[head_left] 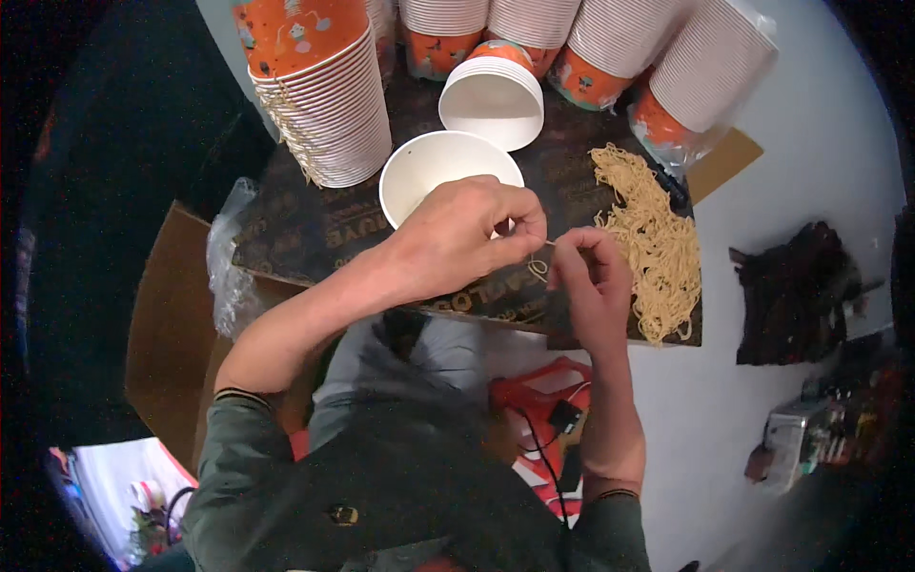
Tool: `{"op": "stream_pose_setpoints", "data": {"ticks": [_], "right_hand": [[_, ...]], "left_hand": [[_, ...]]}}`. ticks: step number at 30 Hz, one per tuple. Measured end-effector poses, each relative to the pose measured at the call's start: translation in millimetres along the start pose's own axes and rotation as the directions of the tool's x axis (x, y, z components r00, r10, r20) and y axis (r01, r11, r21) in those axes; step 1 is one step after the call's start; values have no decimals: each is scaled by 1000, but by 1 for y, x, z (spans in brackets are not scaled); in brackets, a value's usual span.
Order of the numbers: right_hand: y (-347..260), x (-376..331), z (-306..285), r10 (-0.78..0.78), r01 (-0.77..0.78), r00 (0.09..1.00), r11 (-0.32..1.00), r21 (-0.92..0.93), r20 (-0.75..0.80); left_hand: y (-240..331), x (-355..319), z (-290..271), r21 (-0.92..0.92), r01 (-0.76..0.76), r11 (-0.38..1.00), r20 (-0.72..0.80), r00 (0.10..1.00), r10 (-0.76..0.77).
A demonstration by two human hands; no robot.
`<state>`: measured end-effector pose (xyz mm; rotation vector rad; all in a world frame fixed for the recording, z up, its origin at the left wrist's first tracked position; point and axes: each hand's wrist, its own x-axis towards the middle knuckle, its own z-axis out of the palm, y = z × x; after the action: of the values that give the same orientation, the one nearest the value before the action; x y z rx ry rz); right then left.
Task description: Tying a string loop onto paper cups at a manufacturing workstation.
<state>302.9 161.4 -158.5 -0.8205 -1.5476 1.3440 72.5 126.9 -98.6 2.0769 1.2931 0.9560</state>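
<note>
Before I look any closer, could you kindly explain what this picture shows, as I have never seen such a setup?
Certainly. There is no robot here: these are a person's bare hands, the left and the right. The one picture comes from a wide fisheye camera worn on that person's head, the left of a pair, looking down; that is why straight edges bend near the rim.

On the dark table stand a white bowl, stacks of orange and white bowls along the back, and a pile of tan strands at the right.

The left hand's fingers pinch a thin strand that reaches the right hand's fingertips; how firmly those grip it is too small to tell.
</note>
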Motion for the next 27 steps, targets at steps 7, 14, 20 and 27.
{"op": "stream_pose_setpoints", "data": {"ticks": [7, 14, 20, 27], "right_hand": [[14, 4, -2, 19, -12, 998, 994, 110, -66], [29, 1, 9, 12, 5, 995, 987, 160, -101], [40, 0, 25, -121, 141, 979, 983, 119, -163], [31, 11, 45, -444, 405, 887, 880, -248, -124]], "left_hand": [[-8, -9, -10, -23, 152, 988, -68, 986, -154], [-13, -19, 9, 326, 78, 942, -102, 994, -47], [-14, -22, 5, 18, 259, 966, -123, 959, -255], [-17, -31, -2, -433, 257, 864, -138, 929, -345]]}}
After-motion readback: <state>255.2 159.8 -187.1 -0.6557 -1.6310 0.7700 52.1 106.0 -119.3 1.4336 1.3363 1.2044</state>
